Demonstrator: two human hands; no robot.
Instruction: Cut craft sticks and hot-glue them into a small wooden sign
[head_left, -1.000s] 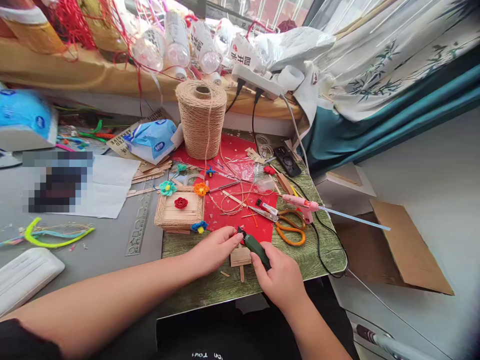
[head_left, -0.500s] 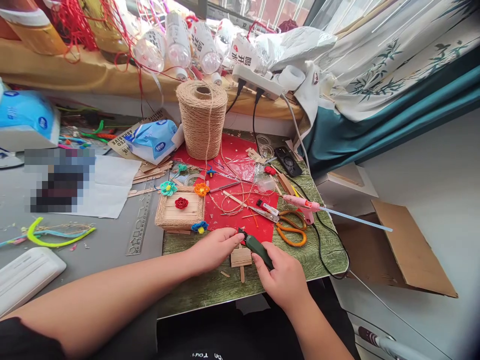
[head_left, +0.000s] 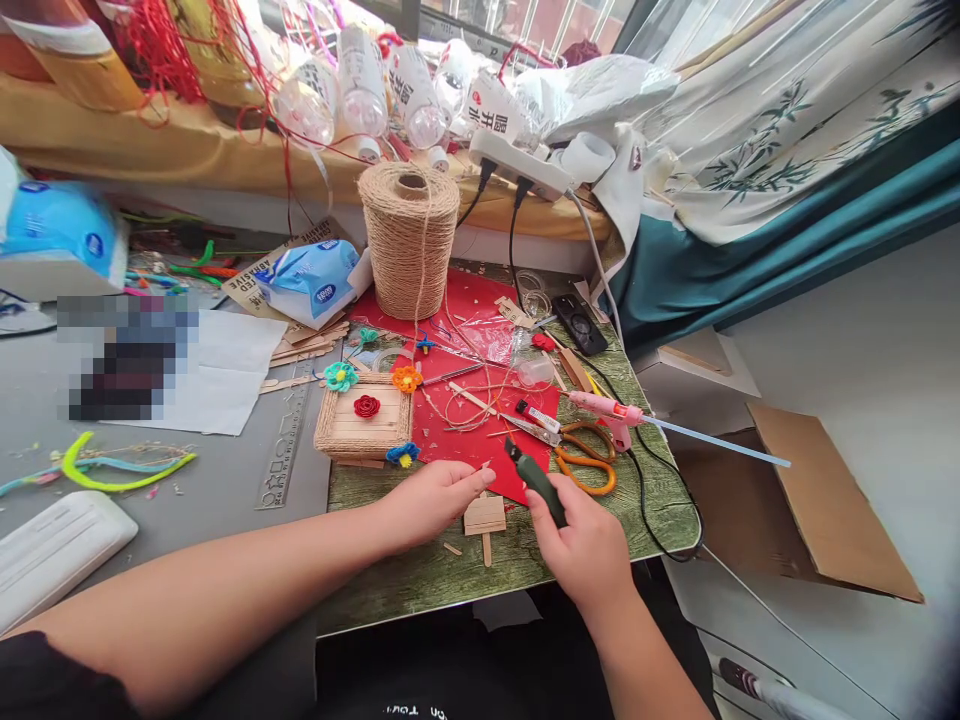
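Note:
My right hand is wrapped round a dark green hand tool with a short black head; its exact kind is unclear. The head points up and left, apart from my left hand. There the thumb and fingers pinch a tiny pale piece, too small to name. Below and between the hands, a small flat panel of wooden craft sticks with one stick as a stem lies on the green wood-patterned mat. To the left sits a twine-edged craft-stick box with coloured flowers on it.
Orange-handled scissors and a pink glue gun with a long glue stick lie at right. Behind stands a big twine spool. A clear ruler lies left; an open cardboard box is beyond the table's right edge.
My right hand has drawn the green tool back to the right, away from the left fingertips. My left hand stays nearly in place, still pinching.

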